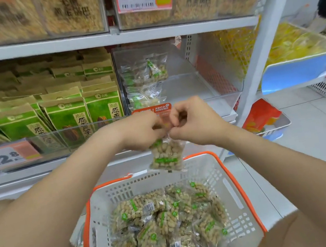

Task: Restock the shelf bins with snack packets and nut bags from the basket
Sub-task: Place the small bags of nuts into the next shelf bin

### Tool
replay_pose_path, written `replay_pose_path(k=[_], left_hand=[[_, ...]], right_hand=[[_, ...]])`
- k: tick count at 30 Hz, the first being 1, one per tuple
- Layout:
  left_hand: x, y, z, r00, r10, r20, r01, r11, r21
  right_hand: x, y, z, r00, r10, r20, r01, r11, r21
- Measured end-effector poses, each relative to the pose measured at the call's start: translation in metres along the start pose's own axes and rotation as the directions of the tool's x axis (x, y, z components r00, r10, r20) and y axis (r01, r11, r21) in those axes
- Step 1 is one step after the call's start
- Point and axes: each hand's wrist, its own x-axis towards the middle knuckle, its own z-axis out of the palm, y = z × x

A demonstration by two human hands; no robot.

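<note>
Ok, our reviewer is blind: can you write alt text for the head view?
The left hand and right hand pinch the top of one nut bag over a basket of more bags, before a clear shelf bin holding a few.

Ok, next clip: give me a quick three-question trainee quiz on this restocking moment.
1. True or false: the left grip and the right grip both pinch one nut bag by its top.
2. The held bag hangs: A) over the basket, near its far rim; B) inside a cardboard box; C) flat on the floor.
3. Fill in: the clear bin behind the hands is mostly ____.
Key: 1 true; 2 A; 3 empty.
</note>
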Motion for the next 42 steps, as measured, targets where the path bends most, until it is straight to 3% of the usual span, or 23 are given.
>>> replay_pose_path(k=[3, 7, 9, 13, 17, 20, 24, 29, 32, 35, 38, 42], left_hand=[[-0.009, 0.004, -0.015, 0.982, -0.051, -0.182, -0.006, 0.954, -0.3], [-0.003, 0.009, -0.021, 0.906, -0.069, -0.419, -0.041, 0.968, -0.248], [0.002, 0.012, -0.022, 0.851, -0.106, -0.515, -0.045, 0.961, -0.273], [0.012, 0.016, -0.022, 0.714, -0.209, -0.668, -0.087, 0.92, -0.381], [0.019, 0.017, -0.029, 0.626, -0.182, -0.758, -0.056, 0.959, -0.276], [0.027, 0.011, -0.031, 0.687, -0.047, -0.725, 0.062, 0.998, -0.006], [0.037, 0.003, -0.03, 0.783, 0.076, -0.617, 0.193, 0.914, 0.356], [0.05, -0.003, -0.026, 0.847, 0.087, -0.524, 0.168, 0.892, 0.419], [0.058, -0.007, -0.023, 0.879, 0.046, -0.475, 0.161, 0.908, 0.386], [0.064, -0.011, -0.023, 0.884, 0.031, -0.467, 0.176, 0.903, 0.393], [0.066, -0.011, -0.022, 0.882, 0.039, -0.469, 0.178, 0.895, 0.408], [0.067, -0.014, -0.02, 0.877, 0.05, -0.478, 0.184, 0.885, 0.429]], right_hand=[[0.006, -0.006, -0.021, 0.991, 0.08, -0.108, -0.042, 0.95, 0.309], [0.013, -0.009, -0.03, 0.964, 0.229, -0.137, -0.143, 0.876, 0.46], [0.018, -0.011, -0.032, 0.955, 0.272, -0.12, -0.186, 0.86, 0.475], [0.026, -0.017, -0.039, 0.979, 0.198, 0.042, -0.198, 0.894, 0.402], [0.05, -0.013, -0.042, 0.963, 0.257, -0.083, -0.206, 0.899, 0.386], [0.079, -0.002, -0.045, 0.914, 0.362, -0.186, -0.25, 0.86, 0.445], [0.124, 0.025, -0.047, 0.865, 0.432, -0.254, -0.272, 0.831, 0.485], [0.164, 0.048, -0.046, 0.833, 0.451, -0.321, -0.413, 0.893, 0.181], [0.188, 0.057, -0.041, 0.852, 0.42, -0.314, -0.442, 0.897, -0.001], [0.208, 0.061, -0.031, 0.846, 0.414, -0.336, -0.454, 0.89, -0.045], [0.22, 0.064, -0.025, 0.816, 0.425, -0.392, -0.434, 0.898, 0.069], [0.227, 0.065, -0.013, 0.823, 0.372, -0.43, -0.397, 0.917, 0.033]])
